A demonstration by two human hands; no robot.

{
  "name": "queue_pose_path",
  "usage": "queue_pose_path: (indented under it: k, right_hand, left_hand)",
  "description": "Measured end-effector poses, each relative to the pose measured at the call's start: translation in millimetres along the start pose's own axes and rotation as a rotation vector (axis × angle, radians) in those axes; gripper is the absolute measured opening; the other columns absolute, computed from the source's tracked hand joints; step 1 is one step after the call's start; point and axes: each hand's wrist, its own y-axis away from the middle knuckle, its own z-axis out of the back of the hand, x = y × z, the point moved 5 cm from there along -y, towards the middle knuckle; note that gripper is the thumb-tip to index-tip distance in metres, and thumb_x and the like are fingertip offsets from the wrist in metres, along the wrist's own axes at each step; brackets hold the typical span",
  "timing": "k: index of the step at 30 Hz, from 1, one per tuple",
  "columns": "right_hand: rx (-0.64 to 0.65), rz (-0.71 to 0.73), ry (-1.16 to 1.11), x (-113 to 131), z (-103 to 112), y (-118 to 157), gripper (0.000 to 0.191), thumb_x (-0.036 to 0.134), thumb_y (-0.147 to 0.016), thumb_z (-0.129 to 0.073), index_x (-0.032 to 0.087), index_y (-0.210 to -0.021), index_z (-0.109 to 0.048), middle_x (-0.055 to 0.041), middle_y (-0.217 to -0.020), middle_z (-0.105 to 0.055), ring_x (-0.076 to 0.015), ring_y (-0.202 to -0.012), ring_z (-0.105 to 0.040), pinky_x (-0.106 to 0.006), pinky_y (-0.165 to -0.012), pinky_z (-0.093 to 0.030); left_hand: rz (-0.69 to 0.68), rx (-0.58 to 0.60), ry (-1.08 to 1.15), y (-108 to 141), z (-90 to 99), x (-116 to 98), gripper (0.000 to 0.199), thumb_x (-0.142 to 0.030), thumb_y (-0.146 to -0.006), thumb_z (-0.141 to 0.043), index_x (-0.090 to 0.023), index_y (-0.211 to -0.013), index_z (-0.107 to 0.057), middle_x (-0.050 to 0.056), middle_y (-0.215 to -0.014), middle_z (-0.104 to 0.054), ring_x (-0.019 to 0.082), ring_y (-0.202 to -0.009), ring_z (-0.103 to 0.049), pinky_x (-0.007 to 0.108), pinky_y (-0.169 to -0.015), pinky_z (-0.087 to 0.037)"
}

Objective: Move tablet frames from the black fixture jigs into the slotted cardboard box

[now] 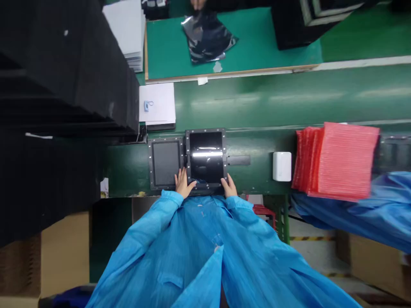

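A black frame with a glossy dark panel (pixel 206 169) lies on the green bench in front of my body, its rim dotted with small light fastener-like spots. My left hand (pixel 183 184) holds its lower left corner, thumb on the rim and fingers stretched along the side. At the lower right corner, my right hand (pixel 229 187) has its thumb on the rim and its fingers along the outer edge. Close by on the left lies a matching frame with a matte grey inner plate (pixel 166 164). A flat dark strip (pixel 239 160) sticks out to the right of the glossy panel.
Right of the strip sit a white box (pixel 282 166) and red bubble bags (pixel 346 160), beside a co-worker's blue sleeve (pixel 385 205). White papers (pixel 157 102) lie behind. Tall black stacks (pixel 64 77) crowd the left. Across the bench, another person's hand (pixel 198 4) is near a dark plastic bag (pixel 208 38).
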Motion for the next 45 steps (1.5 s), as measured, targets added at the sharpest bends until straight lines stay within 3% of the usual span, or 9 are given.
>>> queue_pose_path:
  k: [5, 13, 17, 22, 25, 29, 32, 38, 45]
  right_hand:
    - [0.100, 0.106, -0.113, 5.4, -0.7, -8.7, 0.086, 0.070, -0.072, -0.053, 0.017, -0.140, -0.045, -0.0140, -0.138, -0.049, -0.0291, -0.130, -0.043, -0.045, -0.113, -0.030]
    - [0.246, 0.256, -0.231, 108.8, -17.2, -161.1, 0.077, 0.058, -0.079, -0.053, 0.017, -0.142, -0.039, -0.0121, -0.143, -0.045, -0.0263, -0.134, -0.038, -0.043, -0.114, -0.027]
    - [0.228, 0.206, -0.420, 120.3, -23.0, -174.5, 0.065, 0.054, -0.077, -0.056, 0.018, -0.131, -0.049, -0.0088, -0.127, -0.058, -0.0245, -0.118, -0.053, -0.042, -0.107, -0.037]
    - [0.214, 0.129, -0.532, 116.9, -34.5, -183.0, 0.057, 0.047, -0.071, -0.062, 0.018, -0.119, -0.056, -0.0070, -0.113, -0.064, -0.0222, -0.105, -0.059, -0.040, -0.099, -0.044]
    - [0.172, 0.136, -0.478, 120.8, -40.7, -188.5, 0.054, 0.044, -0.074, -0.059, 0.016, -0.120, -0.056, -0.0099, -0.117, -0.063, -0.0224, -0.107, -0.058, -0.041, -0.100, -0.043]
    - [-0.001, 0.311, -0.174, 134.5, -27.0, -178.0, 0.053, 0.037, -0.081, -0.052, 0.010, -0.127, -0.053, -0.0179, -0.127, -0.057, -0.0263, -0.117, -0.053, -0.045, -0.103, -0.040]
    - [-0.075, 0.587, 0.141, 155.6, -17.4, -160.8, 0.047, 0.032, -0.086, -0.049, 0.010, -0.127, -0.055, -0.0182, -0.130, -0.055, -0.0286, -0.123, -0.047, -0.048, -0.106, -0.036]
    - [0.257, 1.053, 0.530, 172.3, -41.5, -133.6, 0.038, 0.013, -0.088, -0.039, 0.018, -0.112, -0.068, -0.0093, -0.116, -0.067, -0.0225, -0.106, -0.057, -0.041, -0.099, -0.044]
    - [0.199, 0.884, 0.668, 166.6, -43.2, -131.0, 0.044, 0.011, -0.082, -0.042, 0.017, -0.119, -0.064, -0.0092, -0.128, -0.060, -0.0248, -0.118, -0.053, -0.044, -0.106, -0.040]
  left_hand:
    - [0.129, -0.084, 0.007, -4.0, 7.1, 2.5, 0.082, -0.031, -0.080, -0.056, -0.021, -0.150, -0.014, 0.011, -0.160, -0.009, 0.027, -0.147, 0.001, 0.055, -0.117, -0.001]
    - [0.251, -0.340, 0.033, -122.5, 103.9, -64.9, 0.044, -0.037, -0.095, -0.035, -0.031, -0.138, -0.038, 0.003, -0.150, -0.039, 0.023, -0.143, -0.027, 0.058, -0.115, -0.005]
    - [0.217, -0.455, 0.044, -121.0, 101.9, -70.5, 0.035, -0.030, -0.096, -0.032, -0.030, -0.130, -0.042, 0.001, -0.138, -0.052, 0.017, -0.133, -0.043, 0.057, -0.116, -0.002]
    - [0.291, -0.473, -0.073, -117.8, 100.9, -78.5, 0.041, -0.036, -0.097, -0.032, -0.025, -0.136, -0.039, 0.007, -0.146, -0.045, 0.021, -0.138, -0.036, 0.056, -0.116, -0.014]
    - [0.236, -0.414, -0.300, -91.9, 84.5, -82.4, 0.056, -0.039, -0.091, -0.047, -0.017, -0.141, -0.036, 0.015, -0.152, -0.033, 0.028, -0.143, -0.026, 0.054, -0.113, -0.025]
    - [-0.442, -0.032, -0.619, -19.6, 6.4, -75.7, 0.046, -0.036, -0.086, -0.057, -0.017, -0.129, -0.055, 0.013, -0.140, -0.051, 0.027, -0.136, -0.040, 0.046, -0.113, -0.031]
    - [-0.735, 0.064, -0.701, 17.4, -31.3, -51.1, 0.034, -0.026, -0.092, -0.049, -0.017, -0.122, -0.060, 0.011, -0.122, -0.065, 0.020, -0.121, -0.056, 0.036, -0.103, -0.042]
    - [-0.935, 0.046, -0.695, 11.7, -39.5, -40.5, 0.031, -0.022, -0.094, -0.046, -0.019, -0.120, -0.062, 0.008, -0.115, -0.069, 0.016, -0.111, -0.062, 0.030, -0.091, -0.047]
    - [-0.954, 0.098, -0.568, 6.4, -40.5, -62.9, 0.035, -0.019, -0.092, -0.044, -0.015, -0.124, -0.059, 0.010, -0.125, -0.063, 0.019, -0.122, -0.054, 0.035, -0.104, -0.040]
